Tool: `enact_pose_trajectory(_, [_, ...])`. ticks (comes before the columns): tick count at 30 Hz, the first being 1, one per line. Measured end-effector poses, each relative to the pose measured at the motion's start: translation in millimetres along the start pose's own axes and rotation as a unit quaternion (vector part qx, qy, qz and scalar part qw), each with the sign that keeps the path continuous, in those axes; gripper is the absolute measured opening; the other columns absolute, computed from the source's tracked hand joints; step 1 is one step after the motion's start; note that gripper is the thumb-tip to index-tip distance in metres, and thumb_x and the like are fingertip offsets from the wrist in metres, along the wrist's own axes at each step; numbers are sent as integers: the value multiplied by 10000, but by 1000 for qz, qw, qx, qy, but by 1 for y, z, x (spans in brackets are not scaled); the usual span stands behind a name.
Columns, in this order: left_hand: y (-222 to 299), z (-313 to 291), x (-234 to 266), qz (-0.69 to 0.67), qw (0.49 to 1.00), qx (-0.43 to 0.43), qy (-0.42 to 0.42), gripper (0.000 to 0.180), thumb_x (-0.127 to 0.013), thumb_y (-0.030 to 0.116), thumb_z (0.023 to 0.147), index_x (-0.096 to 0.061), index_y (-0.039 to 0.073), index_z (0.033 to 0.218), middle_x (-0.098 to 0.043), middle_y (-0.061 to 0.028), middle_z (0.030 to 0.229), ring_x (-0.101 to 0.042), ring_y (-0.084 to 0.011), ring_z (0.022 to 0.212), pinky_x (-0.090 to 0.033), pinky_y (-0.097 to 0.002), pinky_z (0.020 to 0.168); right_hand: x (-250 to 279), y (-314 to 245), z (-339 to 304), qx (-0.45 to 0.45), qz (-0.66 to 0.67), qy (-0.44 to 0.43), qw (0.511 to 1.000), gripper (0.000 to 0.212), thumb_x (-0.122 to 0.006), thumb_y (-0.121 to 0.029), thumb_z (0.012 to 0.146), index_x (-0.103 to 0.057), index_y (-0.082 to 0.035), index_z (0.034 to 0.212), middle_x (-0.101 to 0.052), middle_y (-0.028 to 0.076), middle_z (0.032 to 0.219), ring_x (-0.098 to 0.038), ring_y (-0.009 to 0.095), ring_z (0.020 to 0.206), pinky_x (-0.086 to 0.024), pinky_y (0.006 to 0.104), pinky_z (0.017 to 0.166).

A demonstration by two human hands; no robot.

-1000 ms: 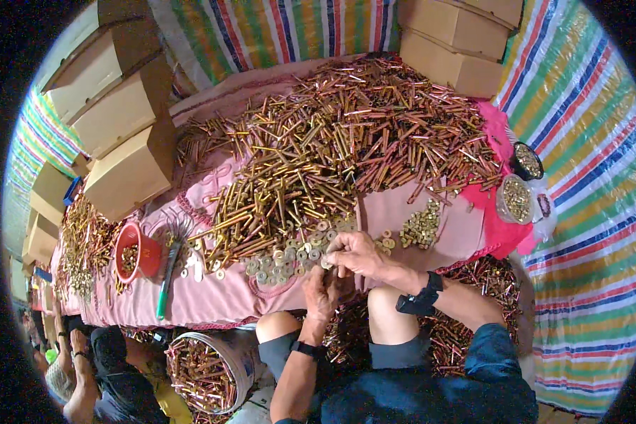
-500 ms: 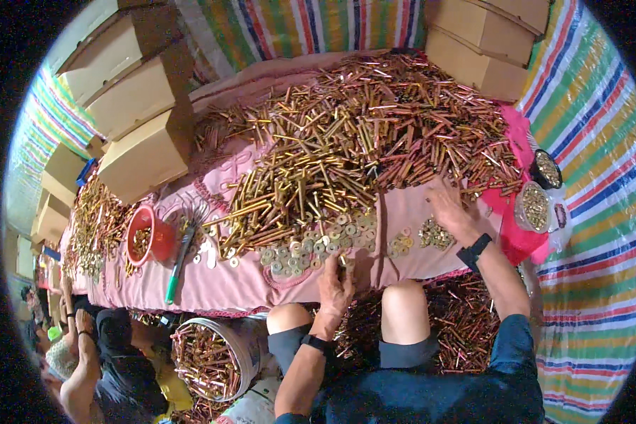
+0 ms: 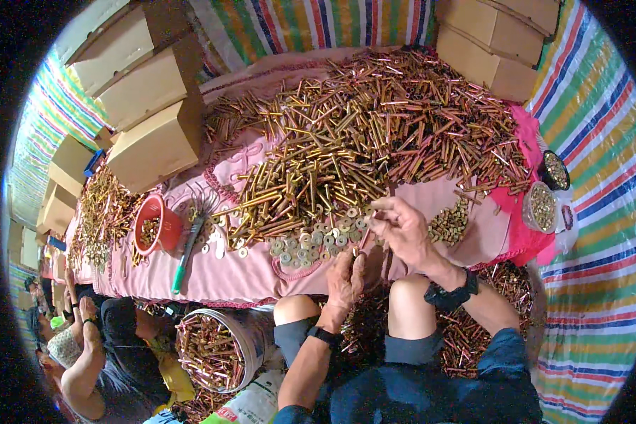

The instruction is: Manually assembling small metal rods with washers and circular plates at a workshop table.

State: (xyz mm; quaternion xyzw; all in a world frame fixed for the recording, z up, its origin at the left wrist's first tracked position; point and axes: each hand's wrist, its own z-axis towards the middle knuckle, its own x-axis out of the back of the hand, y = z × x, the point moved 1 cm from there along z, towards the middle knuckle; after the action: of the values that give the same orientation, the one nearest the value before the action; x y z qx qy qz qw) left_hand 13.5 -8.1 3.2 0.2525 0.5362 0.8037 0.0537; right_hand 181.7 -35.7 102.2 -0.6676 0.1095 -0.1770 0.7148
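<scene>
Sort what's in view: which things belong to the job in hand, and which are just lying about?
In use, it seems: left hand holding a metal rod, right hand close by, washers, rod pile, small metal pieces.

Probably lying about: green-handled rake, red bucket, cardboard boxes.

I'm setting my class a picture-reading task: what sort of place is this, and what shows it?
Probably a makeshift workshop: metal rods heaped on pink cloth, loose washers, and stacked boxes.

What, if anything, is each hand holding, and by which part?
Left hand apparently pinches a slim, coppery metal rod by its near end; right hand: cannot tell.
</scene>
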Motion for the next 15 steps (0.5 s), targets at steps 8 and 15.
enact_pose_trajectory(8, [-2,0,1,-8,999,-47,27,157,-608,151,975,-634,10,1038,-628,-183,851,-617,-376,770,-482,-444,674,-15,-14,-10,173,-188,-3,967,295,-704,-117,889,-623,-38,1161,-717,146,947,-728,277,854,-571,368,737])
enact_pose_trajectory(15, [-6,1,-1,-32,997,-64,11,150,-634,77,901,-639,17,1038,-643,-192,964,-615,-387,869,-510,-434,753,-22,-12,-13,363,-310,-112,871,161,-698,-80,863,-659,-18,1008,-662,140,985,-673,316,892,-564,397,757])
